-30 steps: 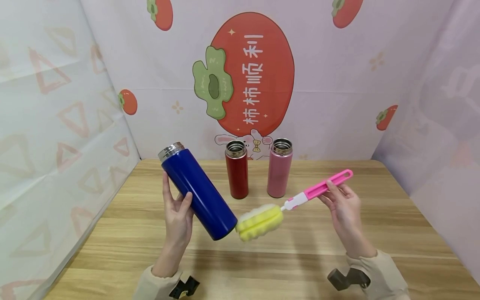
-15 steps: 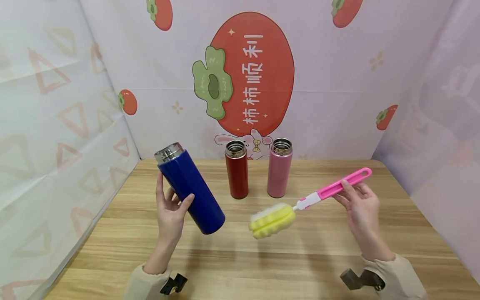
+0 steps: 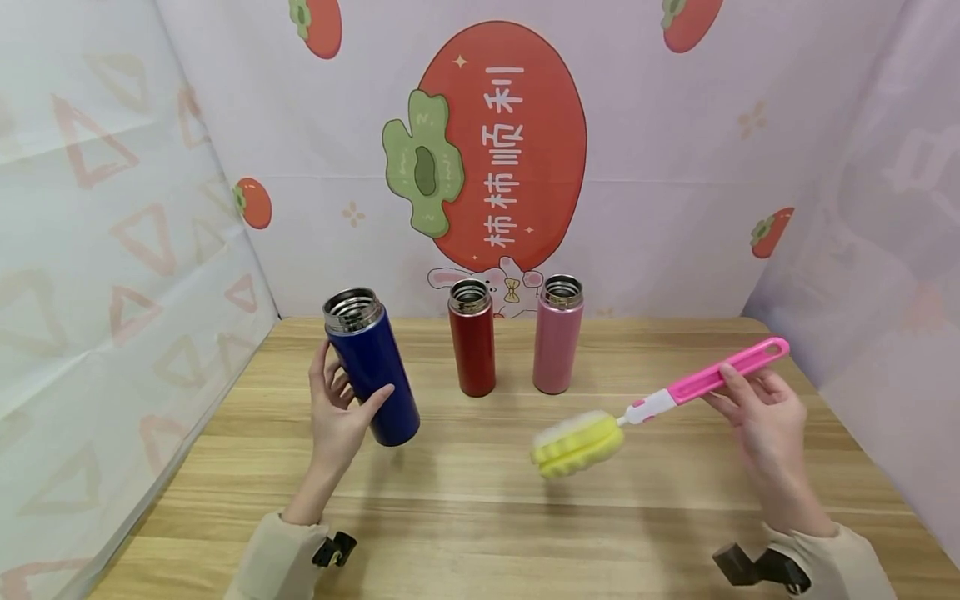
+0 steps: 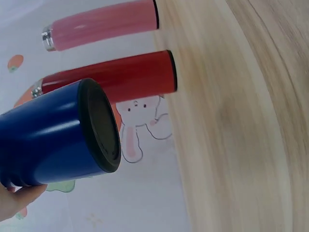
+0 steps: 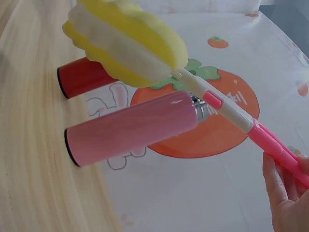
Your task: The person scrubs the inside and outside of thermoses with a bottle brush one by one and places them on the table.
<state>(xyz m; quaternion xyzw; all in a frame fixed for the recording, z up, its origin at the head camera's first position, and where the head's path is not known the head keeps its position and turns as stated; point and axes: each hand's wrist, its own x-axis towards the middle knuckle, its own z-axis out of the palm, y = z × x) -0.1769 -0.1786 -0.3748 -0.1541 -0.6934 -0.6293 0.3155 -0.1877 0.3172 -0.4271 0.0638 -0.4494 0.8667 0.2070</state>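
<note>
Bottle [image 3: 372,367] and brush [image 3: 651,406] have been drawn farther apart; no brushing appears underway. They are gripped by fingers of left hand [image 3: 337,422] and right hand [image 3: 770,421] respectively.

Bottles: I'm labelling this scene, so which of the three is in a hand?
The blue bottle: the left hand grips it, tilted. The red bottle and pink bottle stand upright on the table, untouched.
</note>
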